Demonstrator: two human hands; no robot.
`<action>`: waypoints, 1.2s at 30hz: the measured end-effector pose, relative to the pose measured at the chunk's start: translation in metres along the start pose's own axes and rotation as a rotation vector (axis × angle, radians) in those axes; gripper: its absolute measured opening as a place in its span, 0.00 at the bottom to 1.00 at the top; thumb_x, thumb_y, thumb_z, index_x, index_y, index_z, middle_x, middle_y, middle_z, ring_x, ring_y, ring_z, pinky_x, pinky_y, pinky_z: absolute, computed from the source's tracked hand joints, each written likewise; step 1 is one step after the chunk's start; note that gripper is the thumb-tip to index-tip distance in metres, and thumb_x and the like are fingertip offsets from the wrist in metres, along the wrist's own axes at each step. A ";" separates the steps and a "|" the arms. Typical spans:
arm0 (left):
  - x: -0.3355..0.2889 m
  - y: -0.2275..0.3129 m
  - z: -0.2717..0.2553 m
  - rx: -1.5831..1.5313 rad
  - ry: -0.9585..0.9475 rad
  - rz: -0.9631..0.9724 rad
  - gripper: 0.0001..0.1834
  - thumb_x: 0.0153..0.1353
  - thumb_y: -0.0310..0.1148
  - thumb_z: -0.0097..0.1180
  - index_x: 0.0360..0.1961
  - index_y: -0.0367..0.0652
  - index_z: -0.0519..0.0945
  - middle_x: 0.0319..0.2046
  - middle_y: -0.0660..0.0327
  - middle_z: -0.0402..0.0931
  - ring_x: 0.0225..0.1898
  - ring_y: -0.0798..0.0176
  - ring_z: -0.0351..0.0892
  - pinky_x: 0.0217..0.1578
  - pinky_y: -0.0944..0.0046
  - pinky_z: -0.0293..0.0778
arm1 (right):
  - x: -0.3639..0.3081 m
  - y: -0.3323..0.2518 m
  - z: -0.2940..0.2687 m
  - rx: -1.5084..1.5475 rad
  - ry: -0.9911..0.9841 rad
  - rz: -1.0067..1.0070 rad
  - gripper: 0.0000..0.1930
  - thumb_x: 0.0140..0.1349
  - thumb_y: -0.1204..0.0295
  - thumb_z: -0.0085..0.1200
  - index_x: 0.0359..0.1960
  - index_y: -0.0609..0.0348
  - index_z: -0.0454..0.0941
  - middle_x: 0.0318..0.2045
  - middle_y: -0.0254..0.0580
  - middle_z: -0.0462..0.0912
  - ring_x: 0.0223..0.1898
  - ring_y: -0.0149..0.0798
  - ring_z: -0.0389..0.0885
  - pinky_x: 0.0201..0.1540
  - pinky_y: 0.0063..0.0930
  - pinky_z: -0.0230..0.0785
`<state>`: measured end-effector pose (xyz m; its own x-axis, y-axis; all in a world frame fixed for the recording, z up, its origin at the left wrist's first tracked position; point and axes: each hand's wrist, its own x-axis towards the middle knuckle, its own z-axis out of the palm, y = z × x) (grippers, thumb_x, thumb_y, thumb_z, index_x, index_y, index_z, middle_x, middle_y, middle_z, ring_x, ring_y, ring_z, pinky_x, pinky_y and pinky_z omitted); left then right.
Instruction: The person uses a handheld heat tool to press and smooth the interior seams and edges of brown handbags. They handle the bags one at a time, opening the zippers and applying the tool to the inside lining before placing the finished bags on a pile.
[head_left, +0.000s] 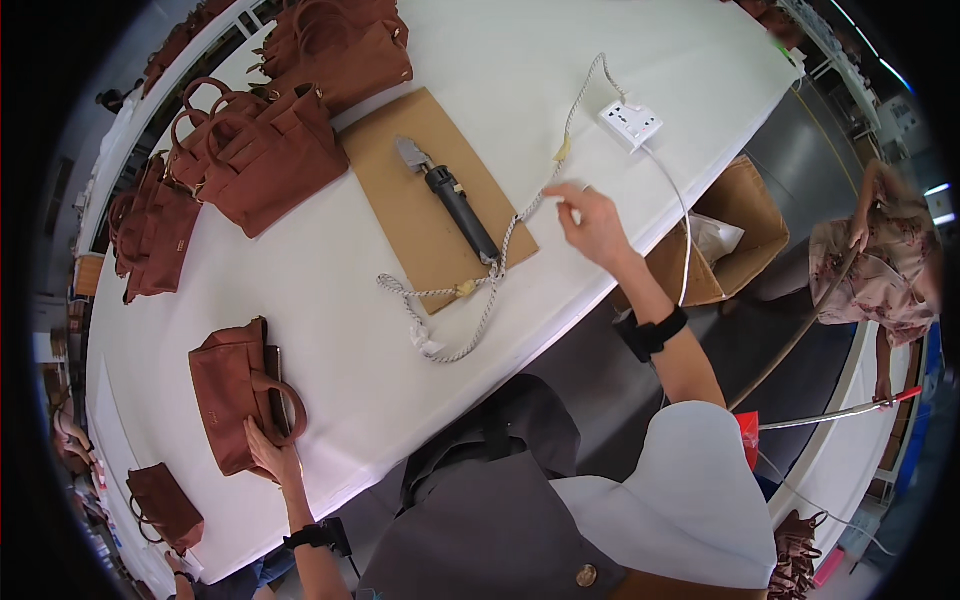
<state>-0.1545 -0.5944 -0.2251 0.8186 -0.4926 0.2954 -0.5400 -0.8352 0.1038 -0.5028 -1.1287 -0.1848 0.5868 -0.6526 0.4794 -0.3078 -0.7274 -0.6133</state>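
Note:
My left hand [272, 455] grips the lower side of a reddish-brown handbag [222, 400], with its fingers on the leather close to the curved handle. The bag sits near the table's left front edge. Over the table's front edge, my right hand [592, 222] hovers with fingers apart. Its index fingertip is right by a braided grey-white cord [528, 212]; whether they touch I cannot tell. That cord runs to a black-handled tool [460, 212] with a flat metal tip, lying on a brown board [395, 165]. At the far end, the cord reaches a white power strip [631, 124].
Several similar handbags [270, 165] stand at the table's far left, and a smaller brown bag [166, 508] lies at near left. An open cardboard box [765, 215] stands beyond the front edge. At right, another person [875, 260] holds a long pole.

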 end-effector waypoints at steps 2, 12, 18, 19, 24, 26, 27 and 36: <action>0.012 0.022 -0.013 0.079 -0.170 -0.049 0.41 0.49 0.26 0.57 0.66 0.44 0.55 0.66 0.49 0.52 0.68 0.47 0.46 0.62 0.41 0.45 | -0.036 -0.028 0.015 0.001 -0.082 0.010 0.16 0.50 0.81 0.52 0.40 0.50 0.79 0.23 0.47 0.77 0.24 0.49 0.77 0.29 0.37 0.72; 0.085 0.342 -0.070 -0.742 -0.680 0.552 0.27 0.57 0.39 0.57 0.55 0.36 0.68 0.35 0.52 0.81 0.36 0.51 0.81 0.41 0.57 0.73 | -0.020 -0.025 0.046 -0.236 -0.417 0.258 0.20 0.53 0.79 0.47 0.46 0.44 0.79 0.35 0.50 0.74 0.38 0.49 0.77 0.40 0.39 0.71; 0.098 0.457 0.026 -0.470 -0.613 0.417 0.41 0.50 0.42 0.60 0.58 0.32 0.54 0.27 0.44 0.78 0.29 0.43 0.79 0.31 0.52 0.75 | -0.027 -0.015 0.046 -0.187 -0.539 0.191 0.15 0.53 0.76 0.51 0.43 0.44 0.79 0.32 0.48 0.73 0.37 0.49 0.76 0.39 0.38 0.70; 0.098 0.462 0.032 -0.474 -0.603 0.389 0.41 0.49 0.40 0.60 0.57 0.31 0.52 0.27 0.43 0.78 0.29 0.43 0.80 0.31 0.51 0.75 | -0.028 -0.013 0.045 -0.171 -0.544 0.160 0.13 0.53 0.76 0.51 0.40 0.46 0.78 0.31 0.48 0.72 0.36 0.48 0.76 0.38 0.38 0.70; 0.105 0.458 0.052 -0.629 -0.572 0.301 0.40 0.43 0.34 0.60 0.54 0.30 0.54 0.27 0.42 0.77 0.29 0.43 0.80 0.31 0.52 0.76 | -0.037 0.013 0.016 -0.291 -0.653 -0.146 0.10 0.51 0.77 0.55 0.35 0.50 0.76 0.31 0.45 0.72 0.38 0.46 0.74 0.37 0.37 0.70; 0.117 0.454 0.058 -0.592 -0.578 0.297 0.38 0.42 0.33 0.60 0.53 0.30 0.56 0.27 0.42 0.77 0.28 0.43 0.80 0.30 0.52 0.75 | -0.041 0.028 -0.009 -0.370 -0.721 -0.217 0.08 0.51 0.78 0.55 0.33 0.51 0.76 0.32 0.44 0.72 0.40 0.45 0.74 0.36 0.35 0.70; 0.121 0.450 0.056 -0.592 -0.571 0.313 0.34 0.42 0.35 0.61 0.49 0.31 0.60 0.27 0.43 0.77 0.28 0.43 0.79 0.31 0.52 0.75 | -0.042 0.036 -0.021 -0.365 -0.727 -0.223 0.07 0.49 0.78 0.55 0.31 0.52 0.75 0.32 0.41 0.73 0.40 0.43 0.74 0.38 0.35 0.70; 0.137 0.445 0.057 -0.561 -0.611 0.295 0.36 0.40 0.41 0.63 0.48 0.33 0.63 0.28 0.47 0.77 0.28 0.48 0.80 0.30 0.56 0.75 | -0.012 0.028 -0.044 -0.200 -0.282 0.151 0.07 0.52 0.74 0.54 0.34 0.54 0.76 0.27 0.43 0.76 0.35 0.46 0.77 0.37 0.36 0.71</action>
<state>-0.2715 -1.0478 -0.1921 0.5051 -0.8482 -0.1594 -0.6309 -0.4889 0.6024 -0.5513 -1.1510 -0.1804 0.6982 -0.6918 0.1844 -0.5303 -0.6727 -0.5159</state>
